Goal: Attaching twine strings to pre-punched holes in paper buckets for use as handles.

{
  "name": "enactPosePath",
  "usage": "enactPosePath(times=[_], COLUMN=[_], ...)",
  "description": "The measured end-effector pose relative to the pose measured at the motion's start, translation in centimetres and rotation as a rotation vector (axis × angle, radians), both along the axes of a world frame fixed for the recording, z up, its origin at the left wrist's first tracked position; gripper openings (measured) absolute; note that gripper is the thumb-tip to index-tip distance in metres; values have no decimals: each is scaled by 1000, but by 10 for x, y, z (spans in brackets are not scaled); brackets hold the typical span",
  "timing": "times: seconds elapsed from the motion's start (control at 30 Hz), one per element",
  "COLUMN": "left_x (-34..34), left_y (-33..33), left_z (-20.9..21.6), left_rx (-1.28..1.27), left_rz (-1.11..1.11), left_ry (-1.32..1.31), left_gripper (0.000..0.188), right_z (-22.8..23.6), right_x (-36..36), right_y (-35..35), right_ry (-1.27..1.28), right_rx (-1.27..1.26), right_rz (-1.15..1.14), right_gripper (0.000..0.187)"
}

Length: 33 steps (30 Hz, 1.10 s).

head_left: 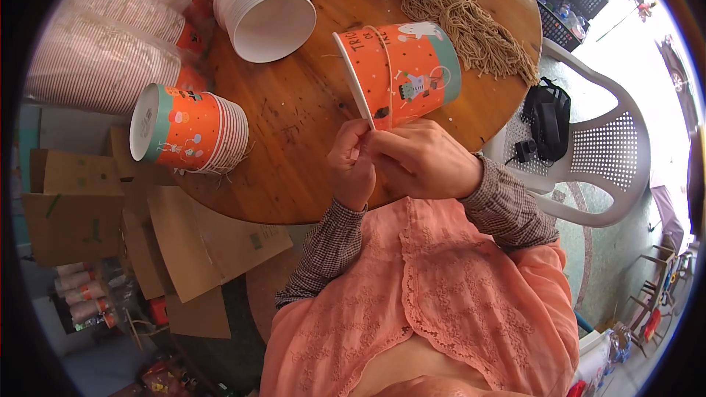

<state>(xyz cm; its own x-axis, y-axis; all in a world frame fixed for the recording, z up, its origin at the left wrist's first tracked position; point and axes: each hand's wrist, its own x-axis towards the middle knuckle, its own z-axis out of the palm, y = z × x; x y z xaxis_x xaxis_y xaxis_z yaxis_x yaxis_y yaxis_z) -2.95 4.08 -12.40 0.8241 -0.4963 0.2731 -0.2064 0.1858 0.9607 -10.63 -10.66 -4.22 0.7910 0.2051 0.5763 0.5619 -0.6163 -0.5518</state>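
An orange paper bucket with a green base band and cartoon figures lies tilted on its side in front of me, its white rim toward the left. A tan cord runs across its outside down to the rim. At the rim's lower end, my left hand is closed with thumb and fingers pinched together. My right hand is closed there too, its fingers against the bucket's wall and touching the left fingertips. Whatever end of the cord lies between the fingers is hidden.
A bundle of tan cords lies at the far right of the round wooden table. Nested orange buckets with cords lie left, white-mouthed buckets behind. Wrapped stacks, cardboard boxes and a plastic chair surround the table.
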Motion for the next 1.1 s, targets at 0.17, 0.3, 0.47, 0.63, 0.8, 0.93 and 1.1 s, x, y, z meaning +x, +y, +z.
enactPosePath(times=[0.17,0.3,0.47,0.63,0.8,0.93,1.1], left_x=[7,3,4,1,0,0,8], left_y=[-6,-10,-11,-16,-14,-11,-2], left_z=[10,12,6,7,5,3,-8], left_rx=[-41,-58,-59,-167,-178,-219,-160], left_rz=[10,15,35,15,-37,-51,-108], left_ry=[97,94,59,106,211,169,109], left_gripper=[12,16,15,16,22,19,21], right_z=[-13,-24,-27,-30,-28,-30,-27], right_x=[-7,-4,-1,0,0,4,6], right_y=[0,2,3,-2,-3,-4,-5], right_ry=[150,79,77,82,141,77,112], right_rx=[223,224,241,251,290,273,262], right_rz=[-239,-486,-511,-504,-516,-503,-506], right_gripper=[9,11,13,11,8,9,11])
